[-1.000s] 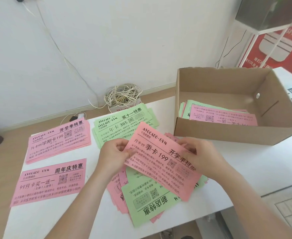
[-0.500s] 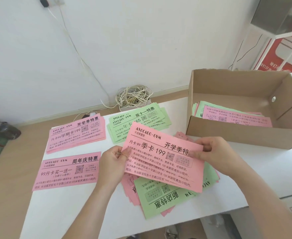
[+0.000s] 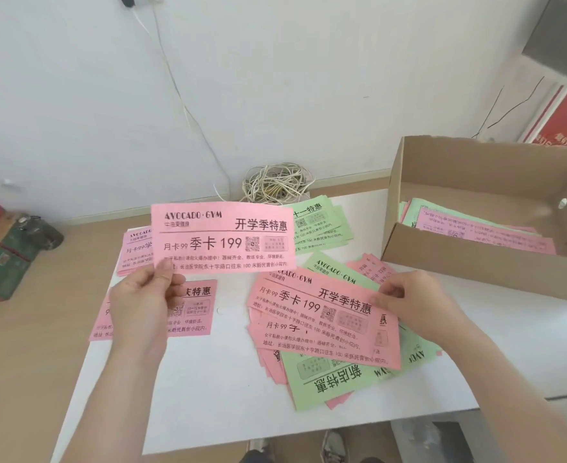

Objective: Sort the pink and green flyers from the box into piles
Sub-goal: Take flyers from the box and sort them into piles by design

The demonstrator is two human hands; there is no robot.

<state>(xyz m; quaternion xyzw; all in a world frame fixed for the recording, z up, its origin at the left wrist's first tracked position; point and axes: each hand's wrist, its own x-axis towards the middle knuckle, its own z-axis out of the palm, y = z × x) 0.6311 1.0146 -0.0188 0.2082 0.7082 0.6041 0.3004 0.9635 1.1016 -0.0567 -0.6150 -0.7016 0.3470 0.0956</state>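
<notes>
The left hand (image 3: 145, 305) pinches a pink flyer (image 3: 223, 237) by its bottom left corner, thumb on the front and fingers behind. The sheet is up in the air, flat and facing the person, above the left part of the white table (image 3: 208, 396). The wrist is bent back a little and the arm comes up from below. I think the job now is to lay this sheet on a pink pile. There are two: the far pink pile (image 3: 135, 248) just behind the sheet and the near pink pile (image 3: 195, 309) under the hand. It helps to read the big words first, pick the pile that matches, and set the edges straight. It must not go on the green pile (image 3: 322, 225). The right hand (image 3: 416, 300) pinches the right edge of the top sheet (image 3: 322, 315) of the mixed heap (image 3: 325, 379), which keeps the heap from sliding. More flyers wait in the box (image 3: 476, 269).
</notes>
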